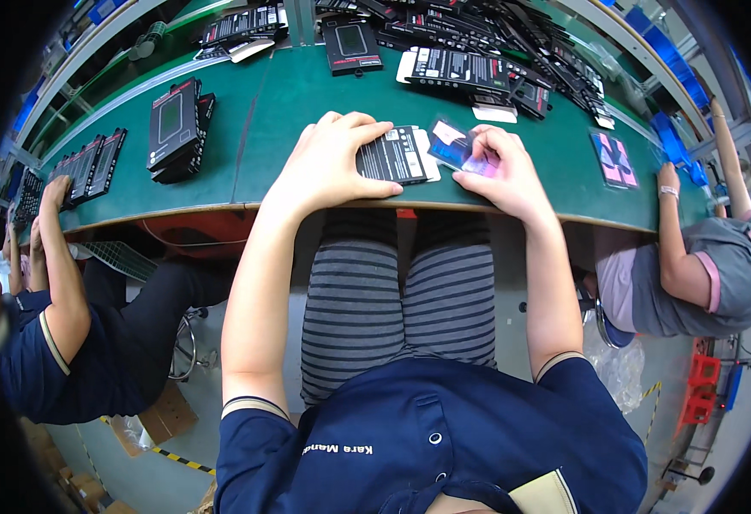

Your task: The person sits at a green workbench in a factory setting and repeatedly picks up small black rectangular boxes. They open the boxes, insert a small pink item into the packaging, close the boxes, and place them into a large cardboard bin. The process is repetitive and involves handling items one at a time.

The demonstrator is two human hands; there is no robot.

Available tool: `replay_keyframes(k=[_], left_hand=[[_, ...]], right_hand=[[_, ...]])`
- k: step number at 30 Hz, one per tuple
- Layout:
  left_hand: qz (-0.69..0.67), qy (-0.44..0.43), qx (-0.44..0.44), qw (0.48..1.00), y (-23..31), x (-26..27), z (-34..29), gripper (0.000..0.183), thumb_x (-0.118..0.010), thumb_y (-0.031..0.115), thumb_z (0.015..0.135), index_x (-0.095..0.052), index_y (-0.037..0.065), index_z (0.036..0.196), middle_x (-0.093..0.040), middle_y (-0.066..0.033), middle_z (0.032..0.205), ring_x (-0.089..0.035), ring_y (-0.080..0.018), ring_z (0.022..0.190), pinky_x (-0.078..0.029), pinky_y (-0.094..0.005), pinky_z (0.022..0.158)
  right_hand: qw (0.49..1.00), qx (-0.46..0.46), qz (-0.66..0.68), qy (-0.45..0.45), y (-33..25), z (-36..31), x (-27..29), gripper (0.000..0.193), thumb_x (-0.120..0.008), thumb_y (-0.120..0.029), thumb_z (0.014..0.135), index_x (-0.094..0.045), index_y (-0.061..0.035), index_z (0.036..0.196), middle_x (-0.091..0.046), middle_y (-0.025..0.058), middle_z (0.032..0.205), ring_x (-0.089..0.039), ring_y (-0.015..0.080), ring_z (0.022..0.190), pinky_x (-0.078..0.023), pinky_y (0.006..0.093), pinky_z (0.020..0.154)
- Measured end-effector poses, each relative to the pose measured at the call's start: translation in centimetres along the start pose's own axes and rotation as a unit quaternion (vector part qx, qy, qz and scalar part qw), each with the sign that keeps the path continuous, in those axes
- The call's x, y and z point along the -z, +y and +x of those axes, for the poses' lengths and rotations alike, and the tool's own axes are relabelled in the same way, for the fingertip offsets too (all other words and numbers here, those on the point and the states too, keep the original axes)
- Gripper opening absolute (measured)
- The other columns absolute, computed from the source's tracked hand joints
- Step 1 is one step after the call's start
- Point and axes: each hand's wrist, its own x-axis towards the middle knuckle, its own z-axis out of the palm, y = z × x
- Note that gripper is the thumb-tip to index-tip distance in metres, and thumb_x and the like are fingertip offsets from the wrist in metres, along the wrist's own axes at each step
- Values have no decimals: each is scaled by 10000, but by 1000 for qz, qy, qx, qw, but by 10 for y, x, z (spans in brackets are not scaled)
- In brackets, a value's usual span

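My left hand [331, 161] is closed round a flat black carton [390, 158] that lies on the green bench near its front edge. Thumb and fingers grip the carton's left part, and its white open flap [427, 155] points right. Just beside that flap, my right hand [509, 176] pinches a clear flat packet [450, 144] with blue, pink and white parts showing in it. The packet is tilted and its right part is hidden under my fingers. Whether it touches the flap I cannot tell.
A similar packet [615, 159] lies to the right on the green bench [298, 90]. Black cartons are heaped at the back [478, 38], with a stack [178, 128] at left. A co-worker [58, 343] sits at left, another [701, 265] at right. Blue bins [679, 146] stand far right.
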Motion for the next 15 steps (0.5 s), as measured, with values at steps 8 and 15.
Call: replay_keyframes(k=[8,15], left_hand=[[9,-24,-70,997,6,-10,12,766,-855,364,571,-613,72,1236,-584,-131,1121,-531,-316,1102,-409,-417,999],[-161,231,-74,957,25,-7,27,819,-896,266,653,-441,74,1307,-539,-107,1209,-554,-210,1078,-468,-341,925]], right_hand=[[969,115,194,-98,-23,2,-20,460,-585,2,703,-598,-101,1151,-474,215,1465,-443,351,1377,-396,408,1053],[786,97,608,61,-63,33,-20,404,-535,-66,907,-524,34,1298,-581,181,1310,-548,252,1241,-411,357,1063]])
